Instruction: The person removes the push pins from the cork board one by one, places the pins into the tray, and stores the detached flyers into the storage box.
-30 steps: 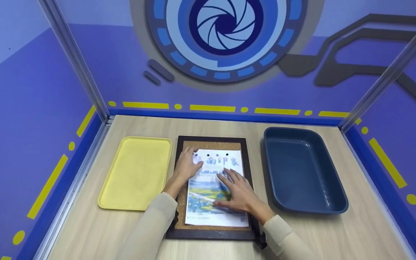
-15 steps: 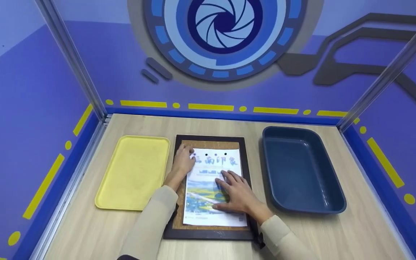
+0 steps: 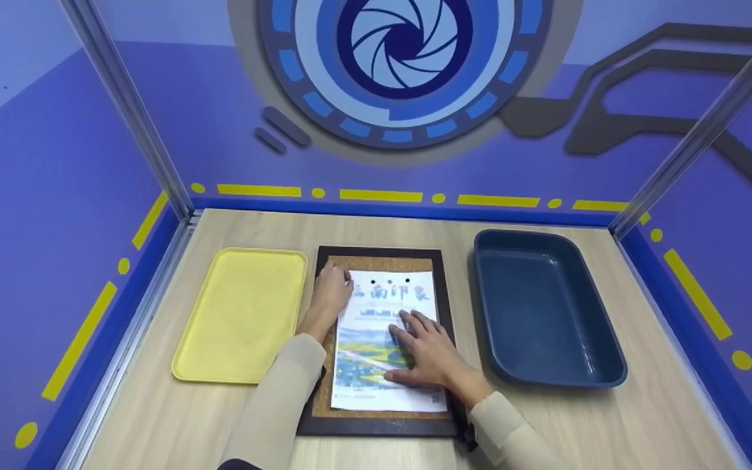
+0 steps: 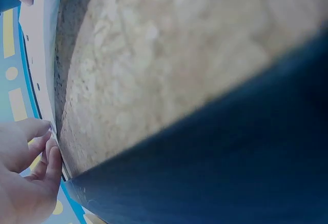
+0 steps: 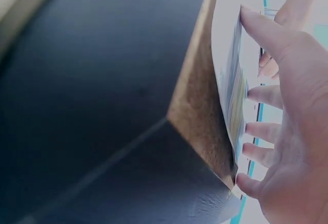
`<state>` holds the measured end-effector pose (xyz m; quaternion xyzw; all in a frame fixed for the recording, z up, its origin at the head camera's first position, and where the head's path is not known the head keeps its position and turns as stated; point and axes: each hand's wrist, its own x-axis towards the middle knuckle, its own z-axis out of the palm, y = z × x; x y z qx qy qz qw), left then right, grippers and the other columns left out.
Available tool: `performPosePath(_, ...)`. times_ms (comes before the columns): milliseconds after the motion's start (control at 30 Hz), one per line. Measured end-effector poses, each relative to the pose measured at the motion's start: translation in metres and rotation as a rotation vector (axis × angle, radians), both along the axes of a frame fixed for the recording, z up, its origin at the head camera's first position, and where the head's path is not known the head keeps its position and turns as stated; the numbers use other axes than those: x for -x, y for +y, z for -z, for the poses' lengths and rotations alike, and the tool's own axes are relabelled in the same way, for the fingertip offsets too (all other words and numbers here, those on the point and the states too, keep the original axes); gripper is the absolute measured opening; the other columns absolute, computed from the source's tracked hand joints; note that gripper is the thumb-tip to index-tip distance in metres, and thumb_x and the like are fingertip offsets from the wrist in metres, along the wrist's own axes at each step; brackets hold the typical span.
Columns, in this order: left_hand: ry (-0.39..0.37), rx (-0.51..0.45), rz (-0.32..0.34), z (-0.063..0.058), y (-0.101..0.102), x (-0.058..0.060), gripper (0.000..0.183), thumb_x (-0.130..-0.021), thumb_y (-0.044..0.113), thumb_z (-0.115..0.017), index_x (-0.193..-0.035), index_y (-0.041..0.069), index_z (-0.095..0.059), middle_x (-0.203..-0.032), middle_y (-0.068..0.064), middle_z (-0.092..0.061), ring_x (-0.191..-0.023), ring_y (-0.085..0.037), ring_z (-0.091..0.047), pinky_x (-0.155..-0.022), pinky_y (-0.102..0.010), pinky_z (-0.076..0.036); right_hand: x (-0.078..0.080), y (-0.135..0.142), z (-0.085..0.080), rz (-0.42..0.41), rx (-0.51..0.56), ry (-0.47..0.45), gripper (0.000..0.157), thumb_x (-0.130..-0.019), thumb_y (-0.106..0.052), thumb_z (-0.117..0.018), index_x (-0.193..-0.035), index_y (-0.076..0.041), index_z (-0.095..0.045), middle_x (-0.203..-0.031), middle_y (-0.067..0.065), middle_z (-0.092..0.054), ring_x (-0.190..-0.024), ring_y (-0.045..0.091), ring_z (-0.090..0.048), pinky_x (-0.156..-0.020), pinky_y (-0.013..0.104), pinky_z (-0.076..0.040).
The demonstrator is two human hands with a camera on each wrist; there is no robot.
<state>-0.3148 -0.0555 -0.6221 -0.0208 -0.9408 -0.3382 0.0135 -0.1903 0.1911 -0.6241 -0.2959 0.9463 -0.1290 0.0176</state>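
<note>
We see a printed sheet lying on a framed cork board, which rests on the tabletop between a yellow tray and a deep blue basin. The right hand, fingers straight and spread, touches the sheet and grips nothing. The left hand, fingers bent, is at the sheet's upper left corner; we cannot tell whether it pinches anything.

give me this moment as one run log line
sheet: on framed corkboard; left hand: at sheet's upper-left corner; right hand: fingers spread on sheet; yellow tray: left of corkboard; blue bin: right of corkboard
</note>
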Motion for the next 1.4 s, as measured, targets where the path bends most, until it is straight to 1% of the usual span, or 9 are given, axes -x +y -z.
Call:
performPosePath(167, -0.003, -0.015, -0.024, -0.0001, 0.0015, -0.0004, 0.012, -0.101, 0.008, -0.071, -0.106, 0.000, -0.078, -0.137, -0.021, -0.062, -0.110, -0.029, -0.069, -0.093, -0.040, -0.059, -0.0007, 0.0001, 0.0009, 0.004, 0.000, 0.005, 0.096, -0.084, -0.079, -0.069, -0.155, -0.015, -0.056, -0.166, 0.019, -0.039, -0.152, 0.045, -0.034, -0.114, 0.070, -0.034)
performPosePath(400, 0.013, -0.013, -0.025, 0.0000, 0.0003, -0.0005, 0.008, -0.102, 0.008, -0.071, -0.103, 0.003, -0.077, -0.111, -0.011, -0.065, -0.095, -0.022, -0.068, -0.081, -0.035, -0.059, -0.0012, 0.0002, 0.0005, -0.002, -0.005, -0.002, 0.097, -0.085, -0.079, -0.068, -0.156, -0.014, -0.054, -0.167, 0.019, -0.037, -0.153, 0.045, -0.032, -0.116, 0.069, -0.032)
performPosePath(600, 0.012, -0.033, -0.029, 0.0012, -0.0029, -0.0013, 0.009, -0.102, 0.009, -0.071, -0.103, 0.003, -0.078, -0.106, -0.009, -0.068, -0.091, -0.020, -0.068, -0.078, -0.035, -0.059, -0.0020, 0.0011, 0.0016, -0.010, 0.001, 0.001, 0.097, -0.086, -0.079, -0.067, -0.157, -0.014, -0.052, -0.168, 0.019, -0.035, -0.154, 0.044, -0.030, -0.117, 0.069, -0.031)
performPosePath(800, 0.058, 0.024, 0.002, 0.0024, -0.0026, 0.0024, 0.011, -0.101, 0.010, -0.071, -0.101, 0.002, -0.078, -0.111, -0.013, -0.069, -0.094, -0.023, -0.068, -0.082, -0.038, -0.059, -0.0033, 0.0026, 0.0016, 0.001, 0.004, -0.005, 0.098, -0.087, -0.079, -0.066, -0.159, -0.015, -0.050, -0.170, 0.018, -0.033, -0.156, 0.044, -0.029, -0.118, 0.069, -0.031)
performPosePath(933, 0.047, 0.041, 0.012, 0.0028, -0.0028, 0.0033, 0.011, -0.101, 0.010, -0.071, -0.101, 0.001, -0.078, -0.112, -0.014, -0.067, -0.097, -0.026, -0.069, -0.084, -0.039, -0.060, -0.0035, 0.0026, 0.0018, 0.002, 0.006, -0.014, 0.098, -0.086, -0.079, -0.067, -0.159, -0.015, -0.050, -0.170, 0.018, -0.033, -0.156, 0.043, -0.028, -0.119, 0.068, -0.030)
performPosePath(1033, 0.054, 0.071, 0.022, 0.0011, -0.0032, 0.0028, 0.014, -0.102, 0.011, -0.071, -0.101, 0.000, -0.079, -0.130, -0.020, -0.067, -0.114, -0.032, -0.068, -0.095, -0.043, -0.058, -0.0028, 0.0016, 0.0018, -0.001, 0.010, -0.003, 0.098, -0.086, -0.078, -0.068, -0.158, -0.014, -0.051, -0.169, 0.019, -0.034, -0.155, 0.043, -0.029, -0.118, 0.068, -0.031)
performPosePath(1200, 0.060, 0.126, 0.036, -0.0012, -0.0023, 0.0021, 0.016, -0.103, 0.013, -0.070, -0.105, 0.001, -0.080, -0.152, -0.024, -0.054, -0.135, -0.038, -0.058, -0.108, -0.048, -0.051, -0.0029, 0.0017, 0.0009, 0.003, 0.000, -0.007, 0.098, -0.087, -0.079, -0.065, -0.159, -0.015, -0.050, -0.170, 0.017, -0.032, -0.156, 0.042, -0.028, -0.120, 0.067, -0.030)
performPosePath(1333, 0.059, 0.142, 0.051, -0.0003, -0.0011, 0.0022, 0.017, -0.103, 0.013, -0.069, -0.110, 0.000, -0.079, -0.152, -0.024, -0.055, -0.131, -0.037, -0.061, -0.105, -0.046, -0.054, -0.0035, 0.0029, 0.0018, 0.002, -0.006, -0.027, 0.098, -0.088, -0.080, -0.064, -0.160, -0.015, -0.049, -0.171, 0.017, -0.031, -0.157, 0.042, -0.026, -0.121, 0.066, -0.029)
performPosePath(1400, 0.069, 0.148, 0.055, -0.0006, 0.0005, 0.0036, 0.018, -0.103, 0.012, -0.069, -0.109, -0.001, -0.079, -0.146, -0.023, -0.060, -0.124, -0.035, -0.065, -0.101, -0.044, -0.056, -0.0036, 0.0041, 0.0015, 0.006, -0.006, -0.031, 0.098, -0.088, -0.080, -0.063, -0.160, -0.015, -0.048, -0.171, 0.017, -0.030, -0.157, 0.042, -0.026, -0.121, 0.066, -0.028)
